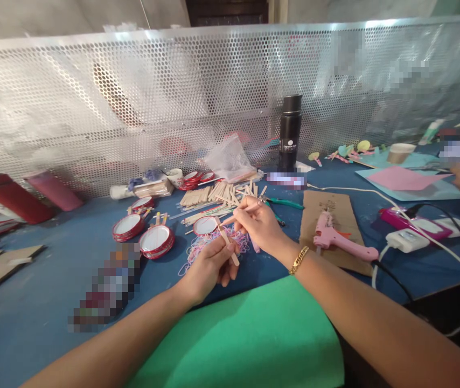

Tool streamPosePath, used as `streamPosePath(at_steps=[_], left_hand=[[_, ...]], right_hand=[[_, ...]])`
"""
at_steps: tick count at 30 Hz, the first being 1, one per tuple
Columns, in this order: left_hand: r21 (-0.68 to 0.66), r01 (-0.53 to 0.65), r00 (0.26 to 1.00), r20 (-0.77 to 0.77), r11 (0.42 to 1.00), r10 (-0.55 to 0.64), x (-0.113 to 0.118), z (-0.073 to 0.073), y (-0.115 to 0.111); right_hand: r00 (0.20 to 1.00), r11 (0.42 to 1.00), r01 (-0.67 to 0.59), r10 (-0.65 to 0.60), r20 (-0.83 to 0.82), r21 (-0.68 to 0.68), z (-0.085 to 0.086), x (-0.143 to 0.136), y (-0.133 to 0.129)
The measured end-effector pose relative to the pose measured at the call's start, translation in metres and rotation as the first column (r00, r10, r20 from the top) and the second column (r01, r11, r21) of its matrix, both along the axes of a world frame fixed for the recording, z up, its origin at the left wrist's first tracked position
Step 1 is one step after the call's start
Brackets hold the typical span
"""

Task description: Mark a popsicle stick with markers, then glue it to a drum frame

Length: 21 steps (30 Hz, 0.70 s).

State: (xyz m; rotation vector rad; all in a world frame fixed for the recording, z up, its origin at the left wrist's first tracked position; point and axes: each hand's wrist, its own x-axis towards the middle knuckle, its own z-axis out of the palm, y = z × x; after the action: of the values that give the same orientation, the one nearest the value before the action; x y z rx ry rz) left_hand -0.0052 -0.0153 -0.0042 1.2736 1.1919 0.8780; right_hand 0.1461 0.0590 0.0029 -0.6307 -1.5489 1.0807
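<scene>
Perforated metal screen (230, 97): background, standing behind everything listed. Blue surface (48, 291): carries the items below. Bottle (290, 134): black, upright, close to the screen; reference for all places here.

Stick (224, 235): flat, pale, apparently wood; one, held above the surface on the near side of the bottle and to its left; tilted, both ends showing. Left hand (210, 262): grip pinching the stick about mid-length, thumb against fingers. Right hand (260, 223): grip pinching a rod (228, 220) (slim, pinkish; pencil or another stick, too small to tell), its tip at the stick's upper end; whether they touch cannot be told.

Handling, as judged: stick very light, stiff along its length, liable to snap if bent hard; dry faces should not slip. Best hold: thumb and fingertips across the flat faces, at the middle or lower half, leaving the upper end free. Rod: likewise light and stiff; best taken close behind the tip.

Nearby: bands (193, 252), pastel, soft, heaped near-left of the bottle, under the hands. Drums (156, 240), red-rimmed, farther left of it. Spare sticks (195, 198), piled left of it. Glue gun (345, 243), pink, on cardboard (309, 213), near-right of it; trigger handle the sensible hold, nozzle possibly hot.
</scene>
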Motion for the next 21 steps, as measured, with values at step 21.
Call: streamPosePath(at_steps=[21], left_hand=[[-0.003, 0.004, 1.0, 0.002, 1.0, -0.004, -0.0004, -0.0009, 0.001]], right_hand=[[1.0, 1.0, 0.014, -0.014, -0.003, 0.012, -0.0001, -0.001, 0.0008]])
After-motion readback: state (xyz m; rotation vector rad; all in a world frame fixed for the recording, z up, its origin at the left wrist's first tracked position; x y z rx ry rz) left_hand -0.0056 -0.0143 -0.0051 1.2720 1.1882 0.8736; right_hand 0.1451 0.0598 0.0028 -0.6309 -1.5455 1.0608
